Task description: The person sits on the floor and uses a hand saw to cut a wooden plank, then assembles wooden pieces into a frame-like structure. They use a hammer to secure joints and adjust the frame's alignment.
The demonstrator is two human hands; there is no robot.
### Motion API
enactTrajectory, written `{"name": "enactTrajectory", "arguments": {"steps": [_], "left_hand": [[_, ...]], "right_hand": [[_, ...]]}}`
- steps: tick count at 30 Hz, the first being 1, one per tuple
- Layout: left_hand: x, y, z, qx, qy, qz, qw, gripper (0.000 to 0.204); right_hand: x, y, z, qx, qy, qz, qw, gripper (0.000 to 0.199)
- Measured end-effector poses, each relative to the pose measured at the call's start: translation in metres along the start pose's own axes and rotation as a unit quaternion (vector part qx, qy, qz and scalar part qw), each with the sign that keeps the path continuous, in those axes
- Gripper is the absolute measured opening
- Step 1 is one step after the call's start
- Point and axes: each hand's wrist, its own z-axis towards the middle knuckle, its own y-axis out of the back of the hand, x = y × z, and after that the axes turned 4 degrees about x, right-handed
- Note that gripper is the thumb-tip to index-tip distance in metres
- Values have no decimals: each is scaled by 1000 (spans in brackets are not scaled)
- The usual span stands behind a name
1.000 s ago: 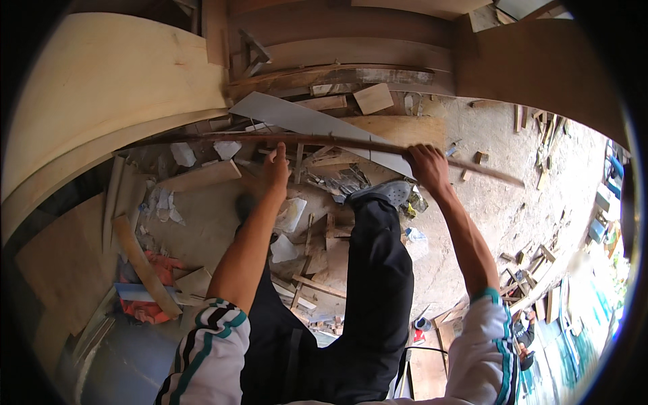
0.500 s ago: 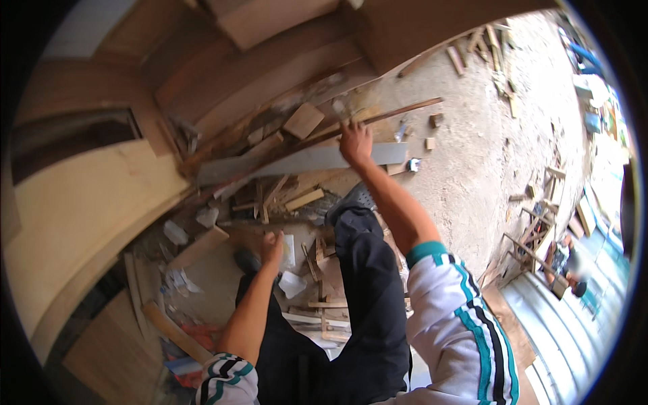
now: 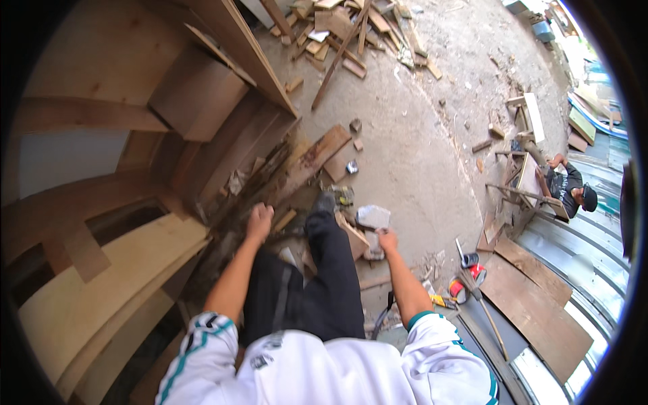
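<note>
My left hand point(image 3: 260, 221) is closed, held above my left leg, beside the near end of a weathered brown plank point(image 3: 307, 163). Whatever its fingers hold, if anything, is hidden. My right hand point(image 3: 387, 241) is also closed, further right, next to a pale grey block point(image 3: 373, 216). Its fingertips overlap the edge of that block or a second pale piece point(image 3: 373, 248) below it. I cannot tell whether it grips either one. A wooden board piece point(image 3: 352, 236) stands tilted between the right hand and my right leg.
A large wooden cabinet point(image 3: 223, 101) takes up the left side. Scrap wood point(image 3: 331, 27) is heaped far ahead, a long brown strip point(image 3: 343, 54) across it. Tape rolls point(image 3: 459, 290) and a long-handled tool point(image 3: 489, 317) lie at right. Another person point(image 3: 565, 185) works beside a wooden frame.
The view has swung to the right. My right hand has left the long strip and plank and come back to the pale blocks. The left hand is now nearer the plank.
</note>
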Motion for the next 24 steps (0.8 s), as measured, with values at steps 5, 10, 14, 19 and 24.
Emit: {"name": "enactTrajectory", "arguments": {"steps": [5,10,14,19,24], "left_hand": [[-34,75,14,-45,29,-36,998,54],[-35,134,20,-76,67,52,994,54],[14,126,2,-103,118,15,988,54],[115,72,-47,-113,203,-33,972,48],[277,-32,-87,-128,238,-153,951,32]], "right_hand": [[-103,41,-15,-91,-88,96,987,37],[-85,34,-42,65,-268,293,915,31],[-72,-39,-23,89,-195,242,946,34],[-3,-117,38,105,-19,29,994,43],[105,-202,50,182,134,-61,972,47]]}}
